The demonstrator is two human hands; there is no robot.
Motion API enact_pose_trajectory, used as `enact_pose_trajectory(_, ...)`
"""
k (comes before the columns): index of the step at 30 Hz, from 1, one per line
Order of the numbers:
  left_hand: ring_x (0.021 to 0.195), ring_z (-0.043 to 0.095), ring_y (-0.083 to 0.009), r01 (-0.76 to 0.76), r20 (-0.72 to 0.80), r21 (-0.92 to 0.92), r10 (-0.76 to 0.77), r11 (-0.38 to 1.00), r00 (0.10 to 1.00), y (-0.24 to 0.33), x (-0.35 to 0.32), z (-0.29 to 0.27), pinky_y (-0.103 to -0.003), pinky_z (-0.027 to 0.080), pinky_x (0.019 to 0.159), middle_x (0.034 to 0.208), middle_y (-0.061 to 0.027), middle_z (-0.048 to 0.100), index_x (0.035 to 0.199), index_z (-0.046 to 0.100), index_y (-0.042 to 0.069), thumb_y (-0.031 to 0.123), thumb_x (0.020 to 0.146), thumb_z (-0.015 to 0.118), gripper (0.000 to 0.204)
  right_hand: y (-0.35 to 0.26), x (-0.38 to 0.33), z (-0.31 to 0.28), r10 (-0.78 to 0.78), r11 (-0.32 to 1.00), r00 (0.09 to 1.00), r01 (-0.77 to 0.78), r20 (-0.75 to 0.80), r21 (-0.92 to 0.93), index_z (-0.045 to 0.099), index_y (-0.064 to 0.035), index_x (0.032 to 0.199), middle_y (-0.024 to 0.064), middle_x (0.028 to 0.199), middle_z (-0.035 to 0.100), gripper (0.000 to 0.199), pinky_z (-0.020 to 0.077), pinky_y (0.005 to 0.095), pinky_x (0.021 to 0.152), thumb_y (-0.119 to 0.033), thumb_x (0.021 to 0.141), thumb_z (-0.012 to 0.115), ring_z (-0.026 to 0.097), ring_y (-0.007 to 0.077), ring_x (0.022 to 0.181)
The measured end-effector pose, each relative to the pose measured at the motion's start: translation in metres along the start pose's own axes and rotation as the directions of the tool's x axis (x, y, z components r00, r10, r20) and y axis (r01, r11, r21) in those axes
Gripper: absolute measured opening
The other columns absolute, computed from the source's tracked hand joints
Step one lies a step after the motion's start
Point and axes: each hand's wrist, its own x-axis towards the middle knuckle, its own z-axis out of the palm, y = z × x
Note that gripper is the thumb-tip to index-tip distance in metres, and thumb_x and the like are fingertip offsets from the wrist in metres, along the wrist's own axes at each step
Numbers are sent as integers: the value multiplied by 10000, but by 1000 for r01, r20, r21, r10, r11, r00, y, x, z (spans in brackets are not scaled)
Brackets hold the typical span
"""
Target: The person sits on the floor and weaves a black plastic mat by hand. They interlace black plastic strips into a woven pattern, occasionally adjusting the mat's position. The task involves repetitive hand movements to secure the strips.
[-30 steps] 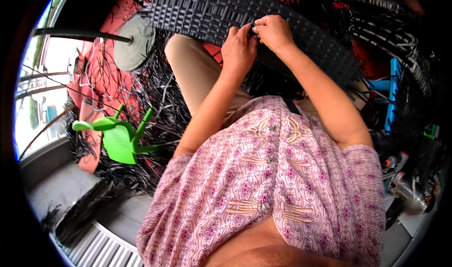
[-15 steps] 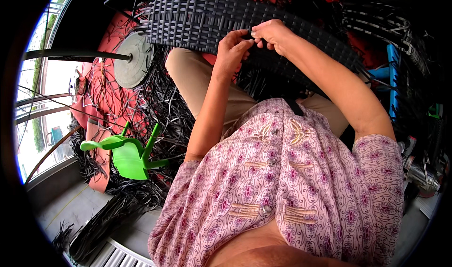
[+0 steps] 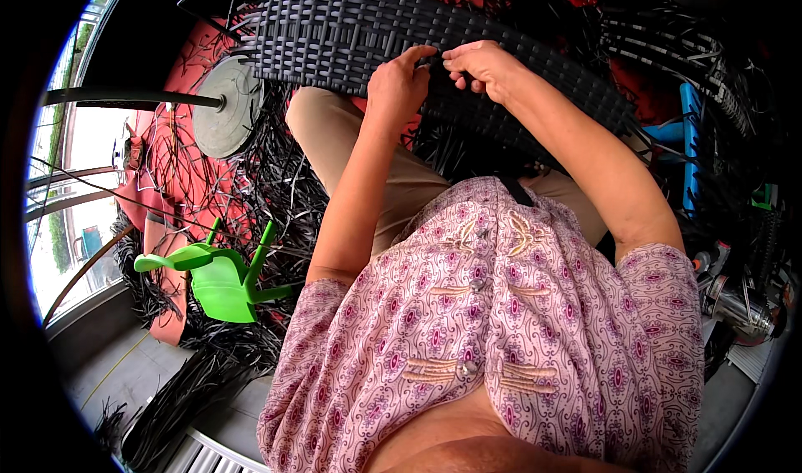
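While the person sat low w/ knees bent, the biggest thing in view was the woven panel [image 3: 351,35], dark grey wicker-style, arcing across the top from abt 11 to 2 o'clock and resting over the lap. Loose black strips [image 3: 276,172] lay heaped on the red floor mat [image 3: 180,151] at 9–10 o'clock, more bundled at 7. A round grey base plate [image 3: 224,106] w/ a dark pole sat at 10, just beside the panel's left end. A small green plastic chair [image 3: 221,281] lay tipped at 8 o'clock.

Both hands met at 12 on the panel's near edge. Left hand [image 3: 397,89] was curled, fingertips pressed on the weave, thumb up at the edge. Right hand [image 3: 484,64] was clenched in a pinch, seemingly on a strand end; the strand itself was too small to tell.

Risk, as I judge it: the pinch could slip if pulled hard, loosening that row; the panel, propped only on the lap, could slide off sideways; loose strips underfoot could snag.
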Motion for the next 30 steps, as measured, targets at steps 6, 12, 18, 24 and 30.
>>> enact_pose_trajectory(6, 627, 641, -139, -191, 16, 259, 193, 947, 981, 2, 8, -5, -294, 521, 587, 703, -109, 673, 1197, 658, 28, 114, 878, 640, 331, 4, 2, 0, -45, 999, 999, 45, -4, 18, 677, -23, 1069, 56, 772, 653, 204, 326, 230, 428, -54, 868, 693, 591, 121, 573)
enact_pose_trajectory(12, 658, 623, -101, 74, 362, -239, 18, 968, 932, -12, 33, -21, -251, 513, 558, 771, -45, 666, 1122, 651, -32, 75, 860, 642, 283, 14, 0, 11, -173, 984, 981, 176, -87, 35, 701, 5, 995, 86, 766, 677, 162, 451, 271, 449, -26, 835, 698, 607, 154, 537)
enact_pose_trajectory(18, 637, 620, -97, 80, 354, -215, 2, 973, 935, -7, 37, -19, -252, 516, 559, 740, -52, 667, 1047, 660, -30, 97, 854, 668, 232, 29, 9, 23, -313, 950, 928, 308, -200, -60, 716, 27, 949, 94, 698, 685, 144, 535, 296, 510, -41, 824, 689, 643, 163, 542)
enact_pose_trajectory(24, 624, 618, -101, 86, 323, -219, -12, 972, 946, -7, 33, -18, -249, 514, 556, 717, -60, 670, 968, 662, -29, 109, 856, 676, 179, 36, 14, 26, -430, 890, 866, 359, -255, -280, 723, 4, 827, 147, 672, 689, 139, 548, 364, 614, -131, 799, 700, 689, 243, 611)
enact_pose_trajectory(30, 607, 601, -102, 106, 312, -270, -17, 957, 950, -16, 30, -15, -245, 507, 559, 734, -44, 657, 958, 653, -12, 128, 865, 670, 168, 38, -3, 26, -578, 795, 787, 486, -214, -363, 706, 1, 832, 179, 720, 690, 153, 547, 423, 714, -136, 762, 710, 698, 345, 753)
